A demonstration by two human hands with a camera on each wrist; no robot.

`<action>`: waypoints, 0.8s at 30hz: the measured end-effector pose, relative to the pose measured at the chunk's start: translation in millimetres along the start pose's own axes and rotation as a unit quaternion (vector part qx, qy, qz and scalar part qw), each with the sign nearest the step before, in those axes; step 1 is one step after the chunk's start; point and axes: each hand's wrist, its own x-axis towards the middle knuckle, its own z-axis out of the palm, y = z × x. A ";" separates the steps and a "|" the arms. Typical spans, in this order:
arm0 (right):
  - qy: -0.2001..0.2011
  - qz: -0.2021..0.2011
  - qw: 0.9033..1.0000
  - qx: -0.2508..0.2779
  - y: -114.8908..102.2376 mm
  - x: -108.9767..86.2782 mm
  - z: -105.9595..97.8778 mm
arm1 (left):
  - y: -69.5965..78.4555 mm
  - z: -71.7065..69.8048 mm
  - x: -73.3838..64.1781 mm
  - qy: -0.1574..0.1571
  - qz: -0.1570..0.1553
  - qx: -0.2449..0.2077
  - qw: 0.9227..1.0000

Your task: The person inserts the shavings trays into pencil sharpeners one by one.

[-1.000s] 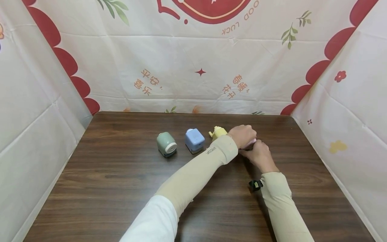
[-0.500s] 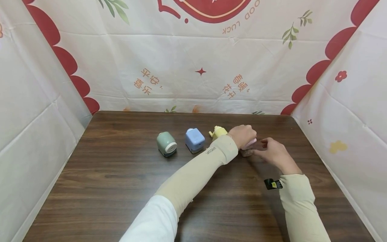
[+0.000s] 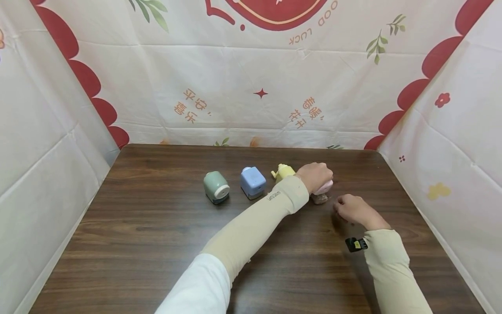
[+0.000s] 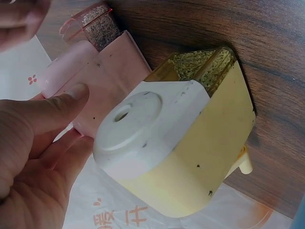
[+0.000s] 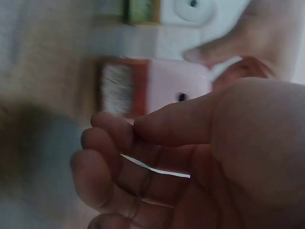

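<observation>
My left hand [image 3: 313,176] grips a pink pencil sharpener [image 4: 112,71], thumb on one side and fingers on the other. Its clear reddish shavings drawer [image 4: 97,28], holding shavings, sticks partly out of the body. My right hand [image 3: 358,212] is a little to the right of the drawer, apart from it. Those fingers are loosely curled, the thumb close to the index finger, and I see nothing between them. Beside the pink sharpener stands a yellow pencil sharpener [image 4: 205,152] with a white front, a crank and shavings in its drawer; the left hand partly hides it in the head view.
Left of the yellow sharpener, a blue pencil sharpener [image 3: 252,181] and a green pencil sharpener [image 3: 215,186] stand on the brown wooden table [image 3: 157,244]. A printed white cloth [image 3: 235,74] hangs behind the table and along both sides.
My right hand has let go of the pink sharpener's drawer and moved right and toward me, its fingers curling in. The left hand keeps its grip in the same place.
</observation>
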 end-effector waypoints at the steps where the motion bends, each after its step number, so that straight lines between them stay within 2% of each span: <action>1: -0.005 -0.002 1.000 0.001 5.3 5.8 5.0 | -0.2 -0.5 -0.8 0.001 0.001 0.001 1.000; 6: -0.014 -0.010 1.000 0.005 61.9 60.3 35.2 | -0.2 -1.9 -2.6 -0.001 0.001 -0.001 1.000; 8: -0.008 -0.020 1.000 -0.006 75.9 73.9 42.2 | -0.1 -2.0 -2.4 -0.003 0.002 -0.002 1.000; 14: 0.009 -0.044 0.999 -0.003 47.8 53.9 34.7 | -0.5 -2.3 -2.4 0.001 0.004 -0.004 1.000; 22: 0.019 -0.028 0.999 -0.011 67.4 77.3 42.3 | -1.5 -2.0 -2.3 -0.001 0.006 -0.002 1.000; 24: 0.023 -0.028 0.999 -0.010 66.7 78.7 42.3 | -1.9 -1.8 -2.4 -0.003 0.006 -0.005 1.000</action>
